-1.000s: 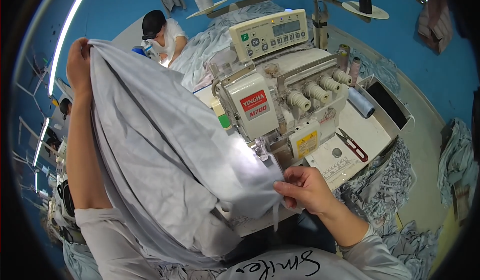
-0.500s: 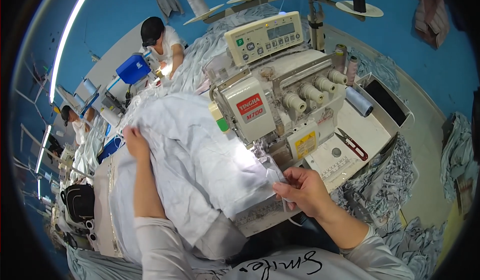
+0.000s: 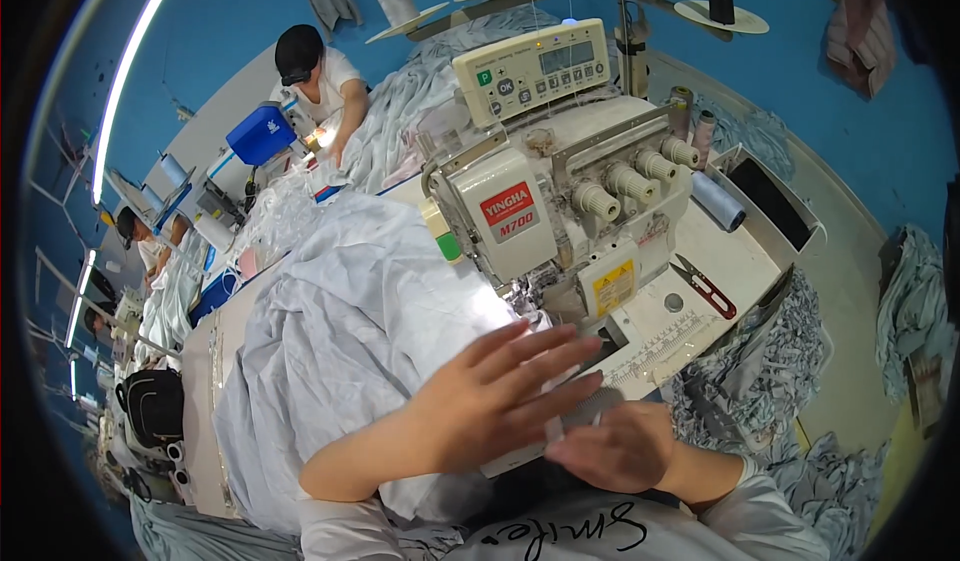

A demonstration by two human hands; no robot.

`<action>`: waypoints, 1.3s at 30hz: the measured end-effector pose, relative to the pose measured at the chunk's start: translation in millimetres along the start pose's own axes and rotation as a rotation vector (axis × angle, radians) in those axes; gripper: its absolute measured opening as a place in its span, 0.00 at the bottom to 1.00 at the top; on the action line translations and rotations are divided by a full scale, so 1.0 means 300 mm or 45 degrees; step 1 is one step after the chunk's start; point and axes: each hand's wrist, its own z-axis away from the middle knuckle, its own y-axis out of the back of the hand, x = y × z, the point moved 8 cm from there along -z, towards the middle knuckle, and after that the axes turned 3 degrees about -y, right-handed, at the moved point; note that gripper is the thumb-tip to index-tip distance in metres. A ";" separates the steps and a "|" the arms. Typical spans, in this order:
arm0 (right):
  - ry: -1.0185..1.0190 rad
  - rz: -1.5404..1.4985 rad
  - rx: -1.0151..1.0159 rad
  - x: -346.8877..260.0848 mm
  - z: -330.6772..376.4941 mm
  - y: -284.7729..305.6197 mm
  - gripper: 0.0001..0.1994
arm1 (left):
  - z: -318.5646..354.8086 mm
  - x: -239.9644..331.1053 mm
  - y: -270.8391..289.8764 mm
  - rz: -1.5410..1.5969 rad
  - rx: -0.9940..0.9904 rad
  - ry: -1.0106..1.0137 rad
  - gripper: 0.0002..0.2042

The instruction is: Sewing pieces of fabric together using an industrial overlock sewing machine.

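My left hand is stretched out across the front of the overlock sewing machine, palm down with its fingers apart. Close beside its fingertips, my right hand is curled and blurred by motion. A small whitish bit shows at its fingers, too smeared to name. Pale blue-white fabric lies in loose folds left of the machine and runs up to the lit needle area. My left forearm crosses over the near part of this fabric.
Red-handled thread snips lie on the machine bed beside a thread cone. A control panel tops the machine. Fabric scraps heap at the right. Beyond the fabric, a person works at another machine.
My left hand has left the far left edge of the fabric and come over beside the right one. My right hand has dropped slightly toward me. The fabric has slumped into looser folds.
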 end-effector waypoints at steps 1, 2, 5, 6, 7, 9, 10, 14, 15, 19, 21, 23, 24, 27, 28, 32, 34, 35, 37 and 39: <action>0.005 -0.005 -0.001 0.001 -0.010 0.003 0.17 | 0.017 -0.023 -0.024 -0.004 0.002 0.006 0.21; 0.024 -0.196 0.086 -0.003 -0.015 0.023 0.18 | 0.043 -0.066 -0.051 -0.001 0.086 -0.002 0.19; -0.131 -0.507 0.167 0.085 0.014 0.020 0.14 | 0.054 -0.083 -0.017 0.091 0.303 0.016 0.13; -0.133 -0.205 0.225 0.122 -0.020 0.015 0.15 | 0.059 -0.094 -0.009 0.163 0.303 0.105 0.13; -0.135 0.096 0.280 0.144 -0.042 0.018 0.16 | 0.063 -0.108 -0.010 0.235 0.301 0.196 0.13; -0.085 0.170 0.181 0.157 -0.060 -0.015 0.18 | 0.068 -0.107 0.003 0.252 0.405 0.218 0.13; -0.033 0.243 0.077 0.154 -0.061 -0.044 0.20 | 0.077 -0.125 -0.001 0.252 0.371 0.382 0.13; -0.131 0.115 0.120 0.192 -0.044 -0.045 0.21 | 0.085 -0.143 0.007 0.275 0.378 0.396 0.15; -0.082 0.142 0.066 0.190 -0.042 -0.042 0.20 | 0.089 -0.137 0.017 0.283 0.400 0.324 0.15; -0.087 0.251 0.135 0.186 -0.037 -0.020 0.16 | 0.085 -0.128 -0.006 0.326 0.262 0.260 0.16; -0.061 0.257 0.092 0.177 -0.048 -0.024 0.15 | 0.082 -0.106 -0.007 0.262 0.181 0.248 0.17; -0.035 0.266 0.050 0.167 -0.054 -0.028 0.15 | 0.077 -0.076 -0.025 0.031 0.015 0.212 0.19; -0.015 0.326 -0.006 0.160 -0.053 -0.039 0.14 | 0.081 -0.074 -0.025 0.032 0.016 0.210 0.19; 0.002 0.417 -0.053 0.151 -0.048 -0.048 0.14 | 0.090 -0.048 -0.034 -0.046 -0.030 0.159 0.23; -0.001 0.449 -0.044 0.150 -0.046 -0.047 0.13 | 0.086 -0.040 -0.025 -0.023 0.006 0.231 0.22; -0.001 0.467 -0.038 0.139 -0.049 -0.039 0.12 | 0.119 -0.071 -0.048 0.117 0.125 0.514 0.20; -0.020 0.483 -0.048 0.140 -0.053 -0.039 0.13 | 0.114 -0.063 -0.046 0.015 0.100 0.364 0.20; -0.022 0.484 -0.047 0.141 -0.057 -0.038 0.13 | 0.105 -0.044 -0.043 -0.086 0.075 0.214 0.21; -0.047 0.441 -0.058 0.150 -0.066 -0.037 0.14 | 0.097 -0.049 -0.032 -0.114 0.028 0.218 0.21; -0.057 0.435 -0.083 0.158 -0.075 -0.043 0.14 | 0.090 -0.056 -0.033 -0.145 -0.021 0.227 0.21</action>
